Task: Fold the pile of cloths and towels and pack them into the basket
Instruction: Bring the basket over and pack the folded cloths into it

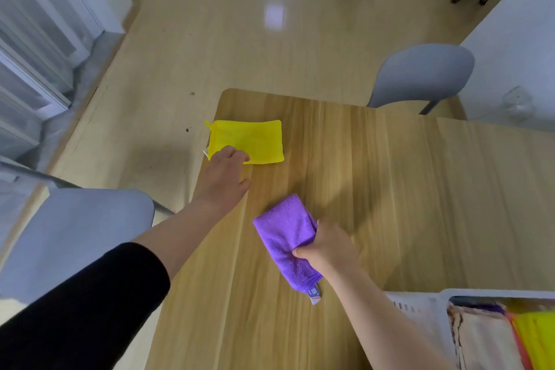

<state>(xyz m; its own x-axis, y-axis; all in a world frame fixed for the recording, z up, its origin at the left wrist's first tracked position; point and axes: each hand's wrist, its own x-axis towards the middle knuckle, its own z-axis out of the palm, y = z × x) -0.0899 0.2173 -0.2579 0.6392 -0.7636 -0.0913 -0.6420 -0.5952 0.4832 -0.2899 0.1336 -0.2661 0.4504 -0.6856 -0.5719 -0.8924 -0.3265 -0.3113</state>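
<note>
Hands: right hand [326, 245] grips folded purple cloth [285, 237], likely bound for basket [416, 306] at lower right; left hand [223, 177], fingers loose, touches yellow cloth [255, 138] at centre-left.

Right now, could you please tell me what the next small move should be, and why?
Probably pinch the yellow cloth with the left hand: it lies folded at the far corner of the table, with the fingertips at its near edge. The right hand grips the folded purple cloth, and the basket waits at the near right.
</note>
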